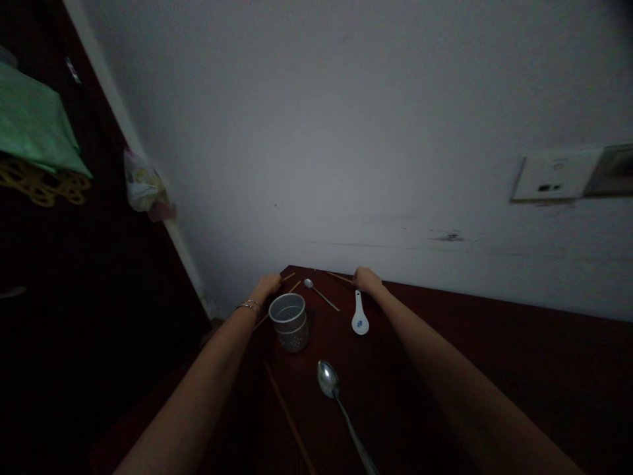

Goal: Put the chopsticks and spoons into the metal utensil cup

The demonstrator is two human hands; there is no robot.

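Both my arms reach to the far end of a dark red table (475,356). My left hand (268,285) is closed around a wooden chopstick (288,277) just behind a grey perforated utensil holder (289,322). My right hand (367,279) is closed on another chopstick (339,277) near the wall. Between the hands lies a small metal spoon (319,293). A white ceramic spoon (359,318) with a blue mark lies just below my right hand.
A large metal spoon (341,406) lies nearer to me, with a long chopstick (288,415) to its left and one more chopstick (295,286) by the holder. A white wall with a socket plate (554,175) stands behind. Dark shelving with a green cloth (34,125) is at left.
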